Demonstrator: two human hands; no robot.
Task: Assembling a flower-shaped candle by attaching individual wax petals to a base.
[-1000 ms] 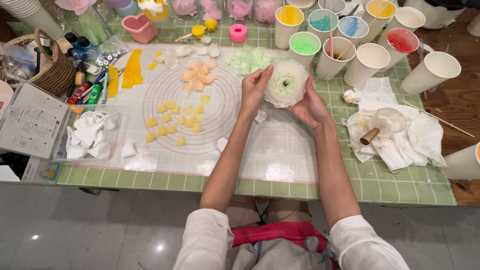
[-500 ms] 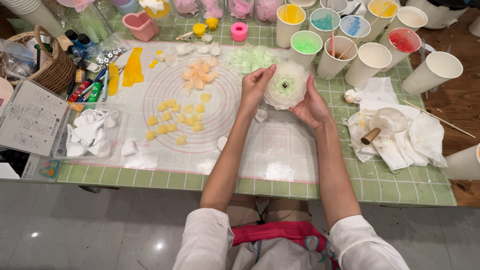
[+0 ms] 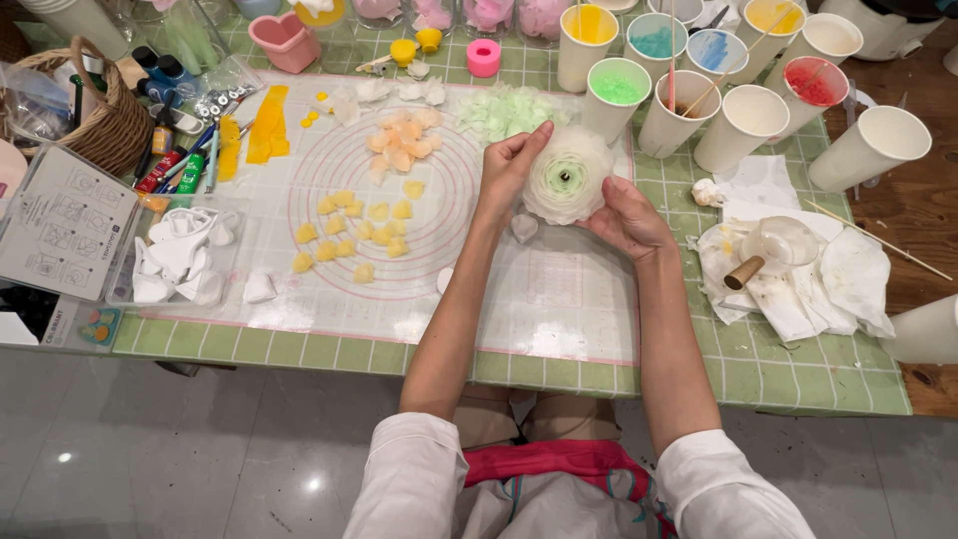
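Little has shifted since the earlier frame: both hands remain cupped around the white layered flower [image 3: 567, 176], held above the translucent work mat [image 3: 559, 299]. The left hand [image 3: 509, 168] curls its fingers over the petals' left edge, while the right hand [image 3: 627, 218] cradles the flower from below. Pale green petals [image 3: 499, 110] lie just behind.

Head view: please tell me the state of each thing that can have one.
Left hand: holding the flower's side.
Right hand: holding the flower from below.
Flower: held above the mat, petals open.
Green paint cup: upright, filled.
Empty paper cup: upright.
Glass dish: resting on paper towels.
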